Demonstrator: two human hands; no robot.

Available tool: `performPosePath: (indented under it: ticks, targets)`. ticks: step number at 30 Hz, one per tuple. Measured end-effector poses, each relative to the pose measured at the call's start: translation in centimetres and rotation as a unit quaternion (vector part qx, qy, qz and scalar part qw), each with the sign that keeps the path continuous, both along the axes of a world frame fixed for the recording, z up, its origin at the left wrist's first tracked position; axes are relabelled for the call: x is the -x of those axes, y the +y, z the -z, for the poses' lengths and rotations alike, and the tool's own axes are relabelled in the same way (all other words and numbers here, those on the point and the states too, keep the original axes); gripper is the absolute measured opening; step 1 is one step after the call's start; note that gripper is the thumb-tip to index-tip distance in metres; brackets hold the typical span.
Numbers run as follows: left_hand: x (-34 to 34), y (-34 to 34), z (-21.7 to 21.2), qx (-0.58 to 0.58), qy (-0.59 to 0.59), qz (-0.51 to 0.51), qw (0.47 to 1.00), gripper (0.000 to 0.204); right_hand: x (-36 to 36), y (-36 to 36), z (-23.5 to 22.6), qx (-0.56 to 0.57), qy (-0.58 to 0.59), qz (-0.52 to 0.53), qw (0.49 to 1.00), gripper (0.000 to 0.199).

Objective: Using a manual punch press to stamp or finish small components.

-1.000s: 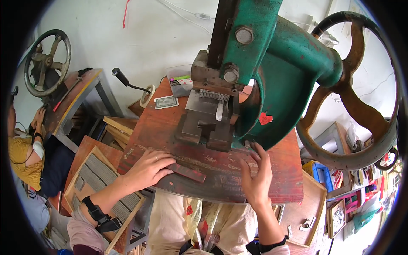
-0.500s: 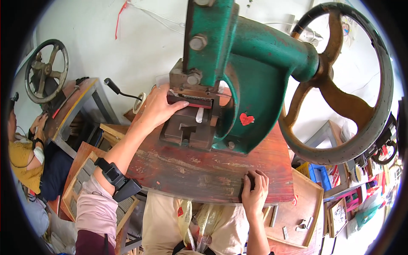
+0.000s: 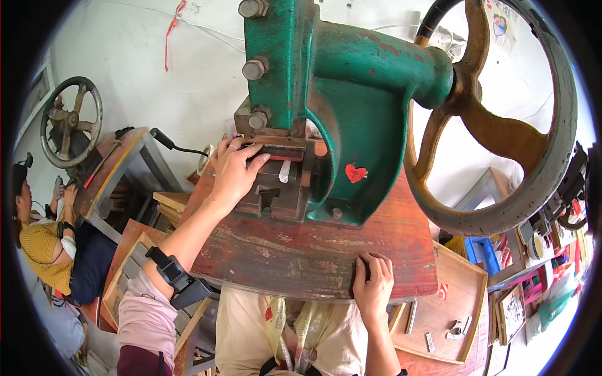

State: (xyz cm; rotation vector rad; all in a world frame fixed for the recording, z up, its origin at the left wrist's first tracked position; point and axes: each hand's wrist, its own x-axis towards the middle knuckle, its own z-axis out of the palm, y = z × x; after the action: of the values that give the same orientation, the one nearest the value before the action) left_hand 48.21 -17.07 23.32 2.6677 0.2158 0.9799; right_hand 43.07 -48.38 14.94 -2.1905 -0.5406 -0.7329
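Observation:
A green hand press stands on a worn reddish wooden table. My left hand reaches under its ram, with thumb and fingers closed about the left end of a dark metal block that has a reddish lower edge. A white strip sticks out in front of the block, over the slotted steel base. At the table's front edge rests my right hand, its fingers curled; a dark patch shows between thumb and fingers, and what they hold, if anything, is hidden.
The press's large handwheel fills the right side. A wooden tray with small metal pieces lies right of my lap, near a blue bin. At left, a tray of grey pieces and a co-worker beside another wheel press.
The view has shifted, so the press sits further left and higher. My left thumb has drawn back along the block toward its left end, and the fingers are more bent. My right hand stays put.

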Motion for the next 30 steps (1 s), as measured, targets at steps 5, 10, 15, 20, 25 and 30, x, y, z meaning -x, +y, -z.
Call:
performPosePath:
  ticks: [5, 10, 15, 20, 25, 30]
  targets:
    - [0.5, 0.0, -0.7, 0.016, 0.008, -0.011, 1.0, 0.031, 0.2, 0.3, -0.2, -0.003, 0.016, -0.005, 1.0, 0.01]
    - [0.3, -0.2, -1.2, 0.053, 0.042, -0.012, 0.998, 0.037, 0.2, 0.2, -0.1, 0.015, 0.005, 0.009, 1.0, 0.01]
    - [-0.1, 0.0, -0.6, 0.094, 0.034, -0.002, 0.995, 0.036, 0.3, -0.4, -0.9, 0.006, 0.01, -0.037, 0.999, 0.012]
    - [-0.6, 1.3, 0.2, 0.115, 0.043, 0.035, 0.992, 0.037, 1.4, -4.2, -9.2, 0.144, -0.23, 0.019, 0.962, 0.013]
    - [-0.1, 0.7, -0.6, 0.165, 0.074, 0.014, 0.983, 0.057, -2.2, -7.3, -23.4, 0.162, -0.481, 0.242, 0.827, 0.045]
    - [-0.7, 1.8, 2.3, 0.308, -0.056, -0.02, 0.949, 0.108, -9.5, -6.3, -38.4, 0.119, -0.109, 0.205, 0.965, 0.061]
